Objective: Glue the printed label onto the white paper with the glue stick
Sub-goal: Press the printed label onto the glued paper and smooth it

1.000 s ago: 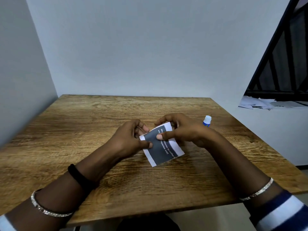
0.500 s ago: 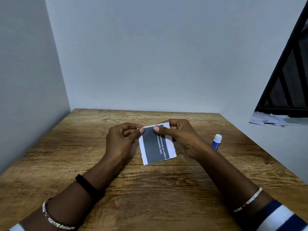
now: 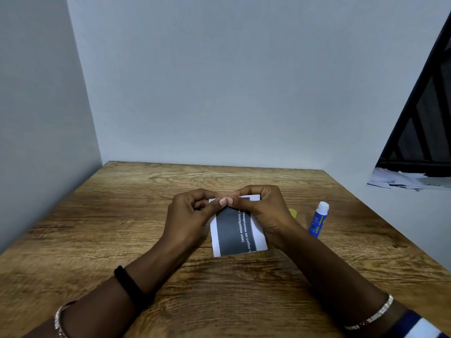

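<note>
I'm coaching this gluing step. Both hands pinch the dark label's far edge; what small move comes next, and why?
Probably run the thumbs down the dark grey printed label, pressing it flat onto the white paper: the left hand and right hand pinch its far edge, its near end lies bare, and the blue glue stick stands capped.

Glue stick (image 3: 319, 222) right of label (image 3: 234, 230)

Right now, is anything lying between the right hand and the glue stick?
Only a small yellow thing on the table, partly hidden behind the right hand, apart from the upright glue stick. That hand pinches the white paper.
</note>
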